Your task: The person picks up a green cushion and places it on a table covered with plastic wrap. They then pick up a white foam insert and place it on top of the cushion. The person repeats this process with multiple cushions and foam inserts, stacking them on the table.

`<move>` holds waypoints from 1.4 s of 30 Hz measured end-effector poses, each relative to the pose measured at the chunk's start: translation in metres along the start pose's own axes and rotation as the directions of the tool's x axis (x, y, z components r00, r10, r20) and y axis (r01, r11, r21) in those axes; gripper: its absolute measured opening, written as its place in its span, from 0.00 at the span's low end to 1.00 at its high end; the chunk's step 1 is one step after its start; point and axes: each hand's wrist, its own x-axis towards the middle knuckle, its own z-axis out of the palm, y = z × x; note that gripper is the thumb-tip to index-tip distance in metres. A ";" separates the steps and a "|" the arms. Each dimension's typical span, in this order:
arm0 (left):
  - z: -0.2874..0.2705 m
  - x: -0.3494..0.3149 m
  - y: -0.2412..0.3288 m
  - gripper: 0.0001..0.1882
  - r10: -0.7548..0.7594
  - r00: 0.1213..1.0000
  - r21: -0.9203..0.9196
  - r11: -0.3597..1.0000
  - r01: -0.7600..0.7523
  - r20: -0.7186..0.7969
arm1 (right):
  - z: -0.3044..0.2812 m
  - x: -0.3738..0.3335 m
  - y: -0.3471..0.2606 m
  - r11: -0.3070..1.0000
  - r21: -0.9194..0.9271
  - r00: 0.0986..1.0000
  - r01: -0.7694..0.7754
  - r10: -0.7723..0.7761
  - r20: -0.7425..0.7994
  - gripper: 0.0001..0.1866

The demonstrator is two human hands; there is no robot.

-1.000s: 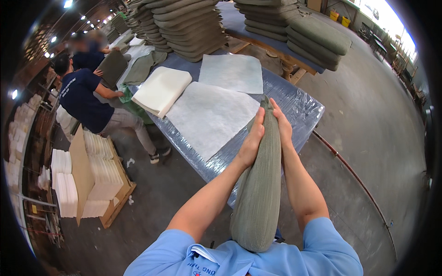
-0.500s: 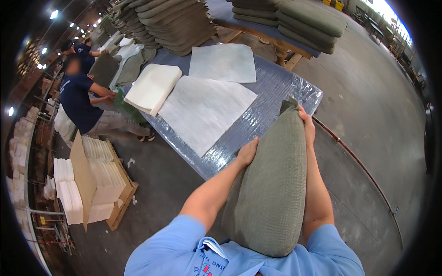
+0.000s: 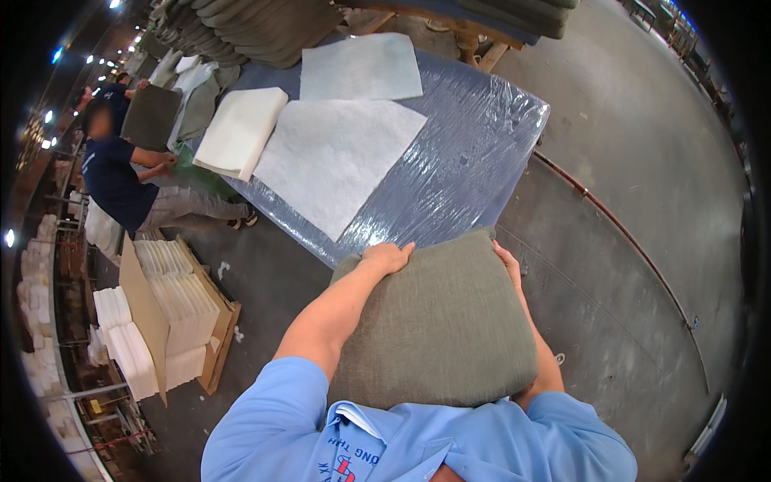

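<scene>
The person holds a grey-green fabric-covered seat cushion [image 3: 438, 337] against the chest, its broad face turned up and its far edge toward the plastic-wrapped table [image 3: 462, 161]; whether it touches the table is unclear. The left hand [image 3: 388, 258] is clamped over that far edge, its fingertips partly hidden. The right hand [image 3: 509, 265] grips the far right corner, most of its fingers behind the cushion. On the table lie two white batting sheets [image 3: 341, 157] and, to their left, a folded white pad [image 3: 241, 128]. Beyond stand stacked grey-green cushions [image 3: 261, 28]. A co-worker [image 3: 120, 173] in a navy shirt stands at the left.
</scene>
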 end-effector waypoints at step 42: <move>0.052 0.019 -0.115 0.14 0.249 0.885 -0.757 0.459 -0.465 -0.392 | 0.048 -0.031 -0.008 0.786 -0.608 0.966 -0.109 -0.061 -0.251 0.38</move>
